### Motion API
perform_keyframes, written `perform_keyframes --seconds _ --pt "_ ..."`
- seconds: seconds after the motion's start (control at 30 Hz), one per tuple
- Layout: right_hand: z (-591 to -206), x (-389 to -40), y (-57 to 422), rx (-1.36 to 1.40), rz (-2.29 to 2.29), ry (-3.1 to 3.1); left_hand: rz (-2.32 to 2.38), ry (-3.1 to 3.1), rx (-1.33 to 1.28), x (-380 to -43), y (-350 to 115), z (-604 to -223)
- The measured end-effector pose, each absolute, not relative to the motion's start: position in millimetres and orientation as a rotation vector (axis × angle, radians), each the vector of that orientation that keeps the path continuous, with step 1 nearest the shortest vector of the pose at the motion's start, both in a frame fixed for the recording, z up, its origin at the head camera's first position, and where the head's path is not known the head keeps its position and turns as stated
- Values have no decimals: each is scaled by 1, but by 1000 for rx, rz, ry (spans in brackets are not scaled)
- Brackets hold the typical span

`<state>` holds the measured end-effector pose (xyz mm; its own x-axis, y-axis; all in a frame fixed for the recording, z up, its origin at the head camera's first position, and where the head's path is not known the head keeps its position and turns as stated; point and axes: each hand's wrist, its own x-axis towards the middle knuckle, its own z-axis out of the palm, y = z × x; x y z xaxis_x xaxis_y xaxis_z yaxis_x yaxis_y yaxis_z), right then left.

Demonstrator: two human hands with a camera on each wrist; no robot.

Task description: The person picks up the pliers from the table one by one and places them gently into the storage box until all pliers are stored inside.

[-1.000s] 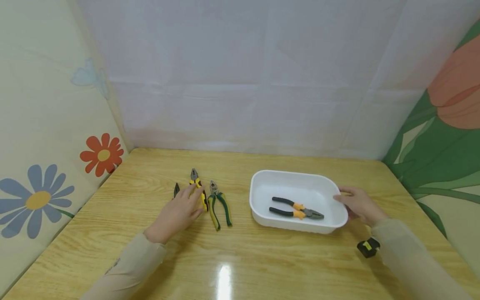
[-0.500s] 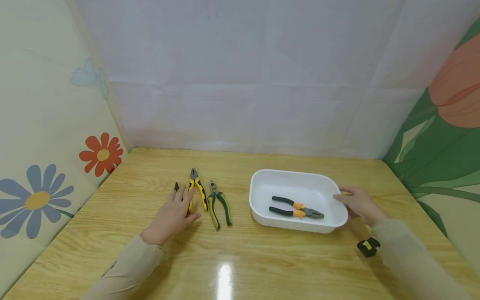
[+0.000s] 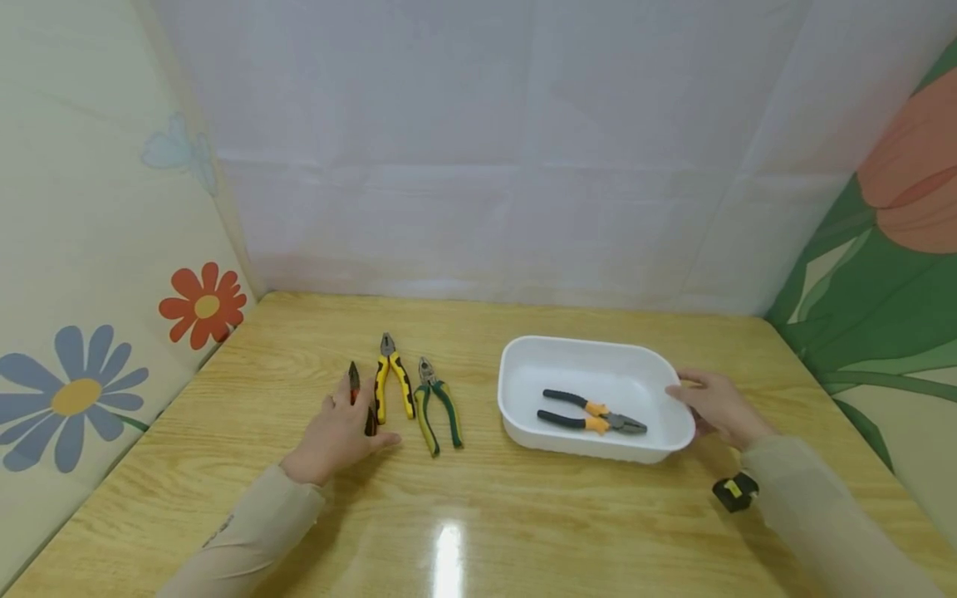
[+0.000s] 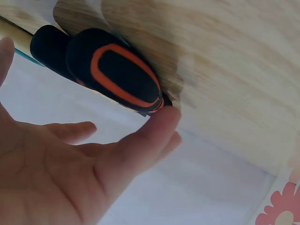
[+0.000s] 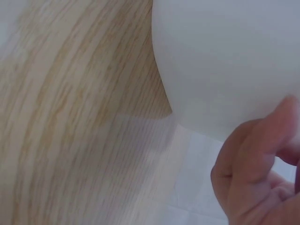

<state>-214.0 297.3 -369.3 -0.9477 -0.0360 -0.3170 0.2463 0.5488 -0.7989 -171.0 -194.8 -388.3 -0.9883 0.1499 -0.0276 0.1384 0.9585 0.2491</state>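
My left hand (image 3: 335,437) is over a pair of pliers with red-and-black handles (image 3: 355,375), partly covering them in the head view. In the left wrist view its fingers are spread, and one fingertip overlaps the end of the black-and-orange handles (image 4: 124,77); whether it touches cannot be told. On the right, my right hand (image 3: 719,410) grips the right end of a white plastic tray (image 3: 583,362), thumb at the rim. Inside the tray lie pliers with black-and-orange handles (image 3: 596,418). The right wrist view shows curled fingers (image 5: 248,159) against the tray's outer wall (image 5: 220,61).
Two more pliers lie beside my left hand: a yellow-and-black pair (image 3: 404,387) and a green-and-yellow pair (image 3: 449,410). A small black item with a yellow mark (image 3: 735,492) is by my right sleeve. A white cloth (image 3: 478,166) stands behind the wooden table (image 3: 553,523).
My left hand has shifted left, off the yellow-and-black pliers, and is now over the red-and-black pair. The right hand and the tray have stayed put.
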Motion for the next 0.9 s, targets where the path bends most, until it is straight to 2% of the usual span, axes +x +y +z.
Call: perform_keyframes --seconds 0.4,0.9 --pt "-369 -215 297 188 -1347 2492 518 2894 64 -176 -194 -387" --pt "-368 -214 298 184 -1355 2479 368 2956 15 -188 -188 -385"
